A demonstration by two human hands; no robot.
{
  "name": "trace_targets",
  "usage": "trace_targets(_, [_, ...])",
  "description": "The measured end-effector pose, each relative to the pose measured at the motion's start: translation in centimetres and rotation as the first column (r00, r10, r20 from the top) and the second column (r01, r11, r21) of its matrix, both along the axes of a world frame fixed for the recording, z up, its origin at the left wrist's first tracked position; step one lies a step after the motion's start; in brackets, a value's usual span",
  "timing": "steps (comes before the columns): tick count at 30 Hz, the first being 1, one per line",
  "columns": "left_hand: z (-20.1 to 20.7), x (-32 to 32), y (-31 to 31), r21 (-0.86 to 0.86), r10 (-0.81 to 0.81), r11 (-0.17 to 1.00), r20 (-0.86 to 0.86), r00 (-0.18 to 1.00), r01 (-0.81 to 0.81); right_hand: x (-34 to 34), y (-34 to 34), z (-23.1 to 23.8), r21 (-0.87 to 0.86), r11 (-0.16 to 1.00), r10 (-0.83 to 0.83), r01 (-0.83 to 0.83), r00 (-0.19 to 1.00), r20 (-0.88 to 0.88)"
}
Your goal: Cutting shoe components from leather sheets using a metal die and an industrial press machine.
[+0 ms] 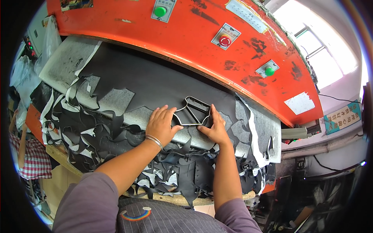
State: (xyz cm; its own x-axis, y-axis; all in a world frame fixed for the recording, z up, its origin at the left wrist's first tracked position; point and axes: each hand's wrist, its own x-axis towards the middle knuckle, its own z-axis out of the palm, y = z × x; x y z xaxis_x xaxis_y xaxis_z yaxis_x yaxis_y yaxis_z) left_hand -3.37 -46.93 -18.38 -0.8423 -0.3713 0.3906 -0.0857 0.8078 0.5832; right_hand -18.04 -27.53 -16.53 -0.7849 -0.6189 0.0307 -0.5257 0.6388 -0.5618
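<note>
A metal cutting die (198, 105), an angular outline with bars across its inside, lies on a black sheet of leather-like material (143, 73). My left hand (161, 123) holds the die's left side, its thumb at the near edge and its fingers stretched forward. On the opposite side, my right hand (215, 127) grips the die between thumb and fingers. The sheet has cut-out gaps along its near edge, where a pale grey, worn cutting board (116, 100) shows through.
Beyond the board rises a red press (186, 33) with green buttons (160, 11) and a red stop button (224, 40). Black and white offcuts (105, 136) heap along the near edge, above a wooden rail (175, 199). At the far left, another person's checked garment (35, 161) shows.
</note>
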Motion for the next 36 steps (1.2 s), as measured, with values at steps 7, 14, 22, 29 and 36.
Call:
trace_targets(7, [-0.1, -0.7, 0.5, 0.018, -0.009, 1.000, 0.006, 1.000, 0.009, -2.2, 0.9, 1.9, -0.141, 0.985, 0.097, -0.098, 0.995, -0.010])
trace_targets(14, [0.1, 1.5, -0.1, 0.062, -0.056, 0.997, 0.050, 0.997, 0.053, 1.1, -8.6, 5.4, 0.315, 0.695, 0.715, -0.647, 0.575, -0.397])
trace_targets(22, [-0.8, 3.1, -1.2, 0.250, -0.134, 0.958, -0.053, 0.990, 0.143, 1.2, -9.1, 8.2, 0.466, 0.878, 0.255, -0.106, 0.929, -0.270])
trace_targets(29, [-0.8, 2.8, -1.3, 0.181, -0.183, 0.968, 0.045, 0.982, 0.172, 2.8, -5.2, 1.4, -0.142, 0.852, -0.413, 0.504, 0.813, 0.410])
trace_targets(36, [-0.9, 2.0, -0.8, 0.043, -0.125, 0.991, 0.017, 0.992, 0.124, 3.0, -4.5, 0.2, -0.239, 0.760, -0.448, 0.605, 0.752, 0.483])
